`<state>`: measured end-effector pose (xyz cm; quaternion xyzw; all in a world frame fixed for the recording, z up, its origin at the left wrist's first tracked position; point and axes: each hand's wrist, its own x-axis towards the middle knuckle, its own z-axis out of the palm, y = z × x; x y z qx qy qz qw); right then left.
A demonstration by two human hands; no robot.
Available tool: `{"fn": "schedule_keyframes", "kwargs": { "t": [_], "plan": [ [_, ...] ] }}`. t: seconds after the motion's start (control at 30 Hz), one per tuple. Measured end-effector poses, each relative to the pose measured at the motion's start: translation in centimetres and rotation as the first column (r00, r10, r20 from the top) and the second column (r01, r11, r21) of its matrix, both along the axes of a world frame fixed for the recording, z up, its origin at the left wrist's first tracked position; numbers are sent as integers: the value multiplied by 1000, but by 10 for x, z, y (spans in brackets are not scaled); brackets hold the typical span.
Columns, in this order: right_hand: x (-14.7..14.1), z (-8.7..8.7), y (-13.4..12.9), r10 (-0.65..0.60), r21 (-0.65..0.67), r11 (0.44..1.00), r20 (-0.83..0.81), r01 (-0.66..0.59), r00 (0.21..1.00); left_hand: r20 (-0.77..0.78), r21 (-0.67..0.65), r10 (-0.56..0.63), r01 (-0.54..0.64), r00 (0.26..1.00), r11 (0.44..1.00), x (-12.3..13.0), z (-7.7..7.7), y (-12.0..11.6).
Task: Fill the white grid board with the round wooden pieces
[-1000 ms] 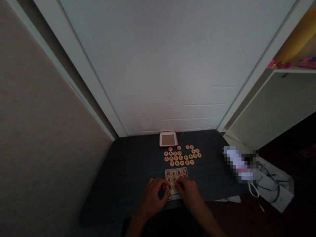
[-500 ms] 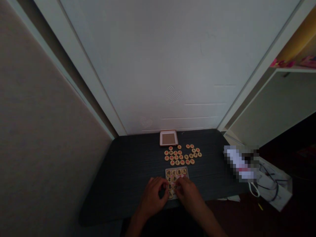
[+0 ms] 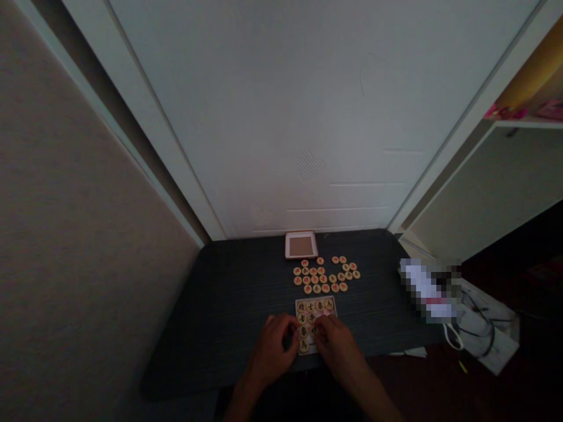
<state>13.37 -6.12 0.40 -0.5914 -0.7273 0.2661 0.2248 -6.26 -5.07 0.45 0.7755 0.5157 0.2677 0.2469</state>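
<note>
A small shallow box (image 3: 335, 309) near the front edge of the dark table holds several round wooden pieces with black characters, along its top row and down its left side. My left hand (image 3: 276, 346) is at the box's left edge, its thumb and index finger curved with a gap between them. Over the right part of the box, my right hand (image 3: 338, 346) has its fingers bent together beside a piece (image 3: 314, 330); what they hold, if anything, is hidden. Behind the box, several loose round pieces (image 3: 325, 288) with red or black characters lie on the table.
An open box lid or tray (image 3: 301, 247) lies at the back of the table (image 3: 220, 305), near the white panel (image 3: 281, 117). To the right, beyond the table, are a blurred white object (image 3: 424, 290) and a white box (image 3: 497, 346) with cables.
My right hand has shifted very slightly to the right over the box. The view has moved a little; my left hand keeps nearly the same pose.
</note>
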Motion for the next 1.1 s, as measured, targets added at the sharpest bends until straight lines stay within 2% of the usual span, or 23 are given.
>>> {"fn": "schedule_keyframes", "kwargs": {
  "t": [0.47,1.1],
  "plan": [
    [-1,-7,1,15,40,999,-45,-13,999,7,4,14,-14,1000,1000,0,2,0],
    [-1,-2,-2,7,33,999,-89,-4,996,-10,-1,24,-24,1000,1000,1,4,0]
  ]
}}
